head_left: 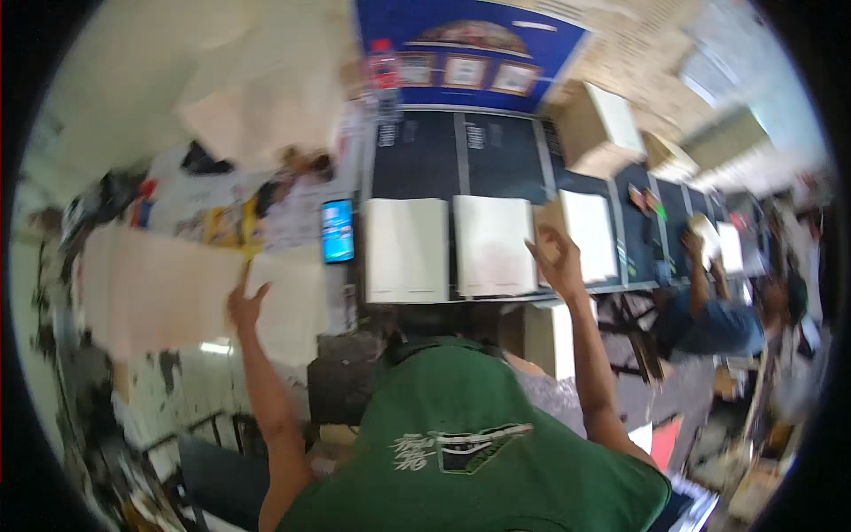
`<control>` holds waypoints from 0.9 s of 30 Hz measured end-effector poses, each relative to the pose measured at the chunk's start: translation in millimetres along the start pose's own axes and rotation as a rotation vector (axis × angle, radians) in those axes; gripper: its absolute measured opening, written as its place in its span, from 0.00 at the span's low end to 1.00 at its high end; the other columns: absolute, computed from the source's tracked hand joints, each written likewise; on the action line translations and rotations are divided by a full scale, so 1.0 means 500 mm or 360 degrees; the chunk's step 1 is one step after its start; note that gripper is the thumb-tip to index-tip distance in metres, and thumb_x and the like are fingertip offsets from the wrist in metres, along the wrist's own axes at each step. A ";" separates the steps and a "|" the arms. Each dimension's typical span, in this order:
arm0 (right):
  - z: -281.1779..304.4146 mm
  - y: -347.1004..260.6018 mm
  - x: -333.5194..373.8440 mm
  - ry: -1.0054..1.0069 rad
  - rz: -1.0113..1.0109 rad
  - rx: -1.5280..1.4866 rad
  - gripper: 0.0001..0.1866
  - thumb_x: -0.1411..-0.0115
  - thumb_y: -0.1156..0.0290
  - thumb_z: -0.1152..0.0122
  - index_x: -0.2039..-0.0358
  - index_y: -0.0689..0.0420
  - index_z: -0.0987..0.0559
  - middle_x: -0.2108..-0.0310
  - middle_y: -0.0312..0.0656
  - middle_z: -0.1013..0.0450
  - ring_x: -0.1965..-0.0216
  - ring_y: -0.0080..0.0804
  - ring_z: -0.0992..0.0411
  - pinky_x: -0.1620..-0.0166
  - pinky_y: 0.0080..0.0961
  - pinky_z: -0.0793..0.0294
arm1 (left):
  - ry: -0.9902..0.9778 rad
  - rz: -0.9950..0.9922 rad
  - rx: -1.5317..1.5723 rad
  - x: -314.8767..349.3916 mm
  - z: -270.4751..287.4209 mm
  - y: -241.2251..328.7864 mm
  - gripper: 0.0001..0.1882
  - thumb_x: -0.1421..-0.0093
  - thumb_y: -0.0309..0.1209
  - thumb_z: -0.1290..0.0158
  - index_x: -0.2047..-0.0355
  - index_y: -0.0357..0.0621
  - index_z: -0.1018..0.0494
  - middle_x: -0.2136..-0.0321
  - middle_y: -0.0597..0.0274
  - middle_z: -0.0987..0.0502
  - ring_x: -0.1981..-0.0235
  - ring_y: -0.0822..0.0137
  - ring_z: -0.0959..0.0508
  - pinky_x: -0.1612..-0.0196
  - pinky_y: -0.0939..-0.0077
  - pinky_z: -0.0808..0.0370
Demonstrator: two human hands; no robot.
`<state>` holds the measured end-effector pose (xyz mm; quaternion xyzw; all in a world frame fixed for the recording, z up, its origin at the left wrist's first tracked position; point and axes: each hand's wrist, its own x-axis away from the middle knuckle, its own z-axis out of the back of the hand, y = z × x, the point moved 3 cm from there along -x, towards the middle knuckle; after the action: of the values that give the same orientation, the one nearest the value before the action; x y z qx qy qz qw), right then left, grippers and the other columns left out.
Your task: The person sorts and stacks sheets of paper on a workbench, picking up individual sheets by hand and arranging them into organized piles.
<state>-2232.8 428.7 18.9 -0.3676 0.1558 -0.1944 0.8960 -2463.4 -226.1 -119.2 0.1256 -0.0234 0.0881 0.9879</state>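
Green shirt (461, 443) below; both hands open — right hand (557, 257) against white sheet (493, 244); left hand (245, 306) bare.

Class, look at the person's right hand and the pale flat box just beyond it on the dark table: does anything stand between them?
Nothing visible does. The right hand is raised, fingers spread, directly in front of the pale flat box, overlapping its left edge; whether they touch is unclear.

Boxes, a screen and a sign about two raised hands

Between left hand (246, 306) and right hand (557, 259): lit blue phone screen (338, 230), upright; two pale flat boxes (407, 250) side by side. Third pale box (589, 235) just right of right hand. Well above both hands: blue sign (470, 49) with small framed pictures. Brown carton (601, 129) up right.
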 end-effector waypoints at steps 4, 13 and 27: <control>0.062 0.192 -0.014 0.0431 -0.0199 0.0850 0.25 0.49 0.52 0.28 0.61 0.57 0.25 0.61 0.48 0.29 0.58 0.50 0.29 0.57 0.44 0.27 | 0.0364 -0.0010 -0.0220 0.035 0.011 0.112 0.34 0.47 0.54 0.37 0.47 0.46 0.29 0.52 0.51 0.27 0.51 0.47 0.28 0.53 0.49 0.27; 0.059 0.325 0.026 0.0389 -0.0535 0.0687 0.22 0.50 0.57 0.27 0.67 0.60 0.26 0.68 0.50 0.25 0.64 0.50 0.25 0.60 0.43 0.27 | -0.0025 -0.1077 0.0820 0.295 0.015 0.553 0.25 0.44 0.34 0.37 0.49 0.40 0.30 0.50 0.49 0.28 0.46 0.51 0.29 0.42 0.59 0.34; 0.095 0.310 0.025 0.0167 0.0025 0.0566 0.20 0.44 0.75 0.42 0.49 0.54 0.25 0.54 0.52 0.24 0.56 0.54 0.25 0.54 0.41 0.24 | -0.0417 -0.1416 0.0241 0.419 -0.084 0.618 0.37 0.43 0.46 0.41 0.39 0.39 0.37 0.32 0.45 0.48 0.30 0.44 0.51 0.30 0.47 0.54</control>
<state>-2165.3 552.9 -61.9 -0.1915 0.1683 -0.2308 0.9390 -2311.9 114.4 -70.0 0.2051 -0.0852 -0.3590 0.9065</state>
